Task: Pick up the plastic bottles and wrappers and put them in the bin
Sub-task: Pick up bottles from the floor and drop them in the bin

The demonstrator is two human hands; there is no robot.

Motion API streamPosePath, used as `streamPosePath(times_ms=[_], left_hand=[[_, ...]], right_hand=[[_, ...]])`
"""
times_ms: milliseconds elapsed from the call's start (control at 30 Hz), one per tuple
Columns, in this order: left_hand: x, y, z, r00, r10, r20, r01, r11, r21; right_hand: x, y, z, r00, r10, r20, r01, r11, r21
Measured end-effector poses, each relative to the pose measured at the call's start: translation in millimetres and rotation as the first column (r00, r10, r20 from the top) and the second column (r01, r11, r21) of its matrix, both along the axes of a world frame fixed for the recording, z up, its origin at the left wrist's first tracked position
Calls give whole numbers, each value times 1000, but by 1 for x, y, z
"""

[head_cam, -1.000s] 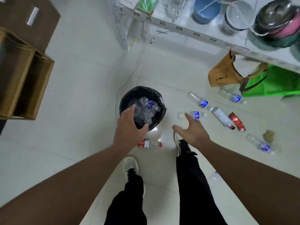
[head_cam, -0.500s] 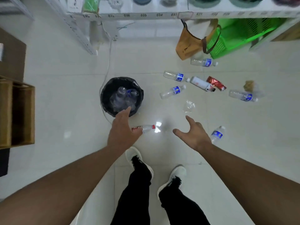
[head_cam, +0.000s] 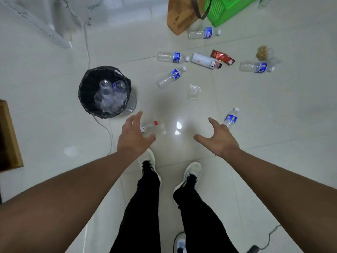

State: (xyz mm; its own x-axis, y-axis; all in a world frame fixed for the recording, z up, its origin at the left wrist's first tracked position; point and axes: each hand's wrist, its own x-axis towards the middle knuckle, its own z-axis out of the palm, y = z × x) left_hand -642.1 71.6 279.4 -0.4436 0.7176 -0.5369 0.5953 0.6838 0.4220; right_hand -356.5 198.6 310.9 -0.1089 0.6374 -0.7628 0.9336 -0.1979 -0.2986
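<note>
A black-lined bin (head_cam: 85,83) on the white floor holds several clear bottles. My left hand (head_cam: 133,136) hovers open over a small red-capped bottle (head_cam: 152,126) lying just right of the bin. My right hand (head_cam: 218,138) is open, empty, beside a blue-labelled bottle (head_cam: 230,117). Further off lie more blue-labelled bottles (head_cam: 170,77) (head_cam: 172,57) (head_cam: 204,33) (head_cam: 255,67), a white bottle (head_cam: 205,61), a red wrapper (head_cam: 222,57), a clear crumpled wrapper (head_cam: 194,91) and a brownish wrapper (head_cam: 262,52).
A brown paper bag (head_cam: 180,15) and a green basket (head_cam: 228,10) stand at the top. A white shelf leg (head_cam: 45,31) and a cable (head_cam: 89,57) run near the bin. A wooden box (head_cam: 9,136) sits at left. My feet are below my hands.
The view has pulled back from the bin. My left hand has moved off the bin rim toward the red-capped bottle. My right hand has shifted right, near the blue-labelled bottle.
</note>
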Motion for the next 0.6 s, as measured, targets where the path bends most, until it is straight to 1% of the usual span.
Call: streamPosePath(times_ms=[167, 333, 467, 600], left_hand=[[-22, 17, -31, 997, -79, 4, 79, 996, -38], [-46, 40, -86, 989, -149, -19, 148, 988, -37], [-46, 48, -159, 987, -159, -36, 156, 985, -75], [-35, 49, -267, 983, -174, -58, 165, 978, -129]], right_hand=[[5, 6, -32, 996, -84, 26, 83, 996, 14], [12, 24, -99, 989, -142, 35, 140, 989, 43], [33, 40, -182, 984, -170, 57, 167, 985, 48], [71, 58, -284, 974, -182, 136, 172, 982, 83]])
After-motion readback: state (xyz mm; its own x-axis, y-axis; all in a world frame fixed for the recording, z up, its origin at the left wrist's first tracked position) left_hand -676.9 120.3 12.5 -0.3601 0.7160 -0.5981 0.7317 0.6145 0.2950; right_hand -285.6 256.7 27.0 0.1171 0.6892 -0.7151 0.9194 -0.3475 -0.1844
